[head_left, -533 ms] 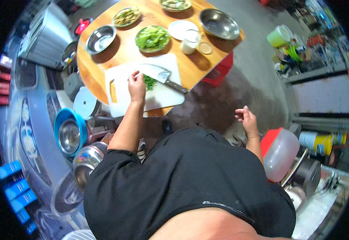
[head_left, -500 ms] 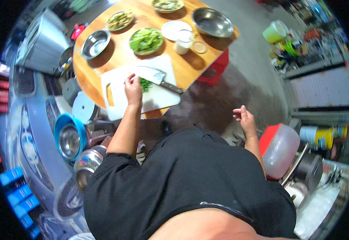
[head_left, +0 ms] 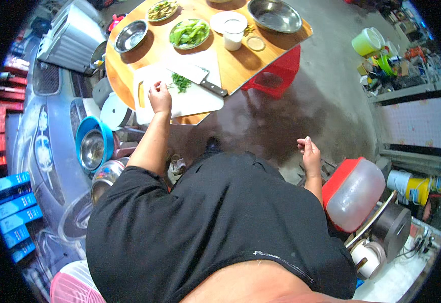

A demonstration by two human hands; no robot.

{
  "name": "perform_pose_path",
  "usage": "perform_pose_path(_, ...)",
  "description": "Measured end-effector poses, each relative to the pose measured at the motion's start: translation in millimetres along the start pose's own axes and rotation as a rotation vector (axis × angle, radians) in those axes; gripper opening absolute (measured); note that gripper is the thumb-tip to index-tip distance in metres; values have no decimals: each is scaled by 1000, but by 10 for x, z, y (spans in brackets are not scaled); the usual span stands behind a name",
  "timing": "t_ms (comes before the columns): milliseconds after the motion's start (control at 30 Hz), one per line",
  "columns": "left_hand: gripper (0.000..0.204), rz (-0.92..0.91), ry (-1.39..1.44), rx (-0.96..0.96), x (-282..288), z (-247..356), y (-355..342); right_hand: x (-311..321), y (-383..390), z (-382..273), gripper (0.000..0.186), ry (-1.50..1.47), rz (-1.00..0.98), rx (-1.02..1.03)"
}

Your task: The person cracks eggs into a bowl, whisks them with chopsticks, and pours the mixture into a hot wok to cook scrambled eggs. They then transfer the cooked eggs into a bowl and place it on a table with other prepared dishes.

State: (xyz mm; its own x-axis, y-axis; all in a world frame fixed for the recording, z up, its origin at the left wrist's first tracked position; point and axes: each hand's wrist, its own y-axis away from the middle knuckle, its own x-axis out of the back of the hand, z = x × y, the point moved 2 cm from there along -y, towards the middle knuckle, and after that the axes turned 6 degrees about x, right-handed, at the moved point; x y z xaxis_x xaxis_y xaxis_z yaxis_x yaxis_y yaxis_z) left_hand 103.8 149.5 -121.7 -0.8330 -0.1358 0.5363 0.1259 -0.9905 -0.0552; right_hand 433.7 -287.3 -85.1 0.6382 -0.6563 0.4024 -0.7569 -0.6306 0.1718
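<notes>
My left hand (head_left: 160,97) hovers at the left part of a white cutting board (head_left: 200,103), its fingers curled together; what they hold, if anything, is too small to make out. Just right of it lies a small heap of chopped green herbs (head_left: 181,83). A kitchen knife (head_left: 212,87) rests flat on the board beyond the herbs, its dark handle pointing right and its blade washed out by glare. Away from the table, at my right side, my right hand (head_left: 309,155) hangs in the air with fingers loosely stretched and nothing in them.
The wooden table (head_left: 253,63) also bears a plate of green vegetables (head_left: 189,34), steel bowls (head_left: 131,36) and a white container (head_left: 234,35). A red stool (head_left: 276,76) stands under its right edge. Basins (head_left: 93,146) stand left; a red-lidded box (head_left: 356,194) is at my right.
The view has shifted, so the table sits higher in the picture. My left hand is now nearer the board's left edge, a little away from the herbs. The knife stays on the board.
</notes>
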Motion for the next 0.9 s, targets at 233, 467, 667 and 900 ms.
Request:
perform_pose_path(233,43,-92,-369,-147,-15,-376,-191,-1148,-465,-934,37,173,-242,411)
perform_pose_path(467,61,-315,-445,-218,-218,-447,-278,-2619,-1138,-1421,61,657,-487,516)
perform_pose_path(667,71,-390,-504,-362,-239,-492,-257,-3381,-1418,-1385,78,964,-575,546)
perform_pose_path(900,73,-420,-438,-366,-224,-483,-380,-3428,-1563,-1433,41,661,-576,595)
